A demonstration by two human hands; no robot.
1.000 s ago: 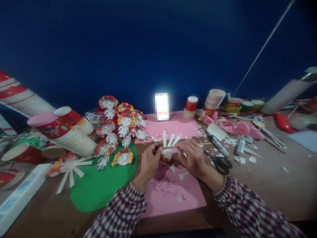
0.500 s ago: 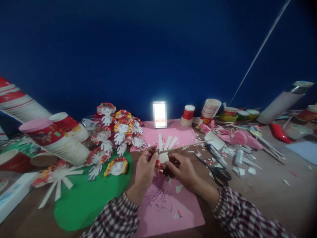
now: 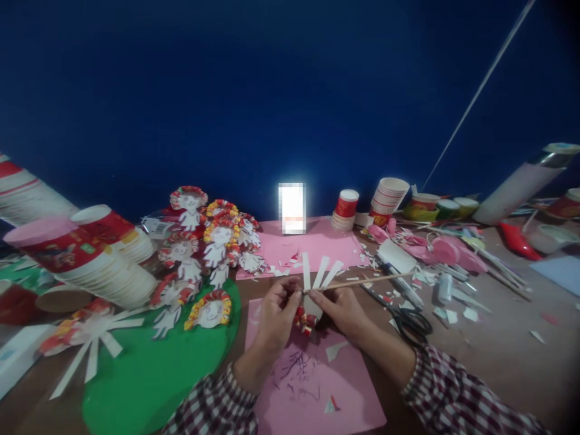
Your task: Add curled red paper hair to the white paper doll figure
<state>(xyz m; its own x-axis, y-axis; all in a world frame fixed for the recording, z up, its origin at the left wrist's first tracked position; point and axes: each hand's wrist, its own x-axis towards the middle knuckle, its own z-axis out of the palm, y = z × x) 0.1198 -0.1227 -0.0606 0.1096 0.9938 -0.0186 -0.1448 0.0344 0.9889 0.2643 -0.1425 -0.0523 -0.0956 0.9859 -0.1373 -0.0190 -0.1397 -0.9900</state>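
Between my hands is a paper cup cut into white strips (image 3: 322, 270), with curled red and yellow pieces at its lower edge. A thin wooden stick (image 3: 371, 281) lies across the strips and points out to the right. My left hand (image 3: 281, 311) is closed, its thumb and fingers pinching the paper and the stick's left end. My right hand (image 3: 343, 309) is closed too, its thumb pressing the stick against the white paper; its other fingers are partly hidden behind. Below them lies a pink sheet (image 3: 348, 386) with dark scribbles and paper scraps.
Left, a green sheet (image 3: 136, 374) bears a strip-cut cup (image 3: 97, 332) and a curled paper head (image 3: 212, 311). Paper dolls (image 3: 188, 208) stand behind, beside stacked paper cups (image 3: 104, 272). Right lie black scissors (image 3: 412, 320), a marker (image 3: 401, 284) and scattered scraps.
Both hands, with the cut cup and stick, sit slightly lower and farther right. My right hand has moved up so its thumb now presses on the stick. The view has shifted slightly.
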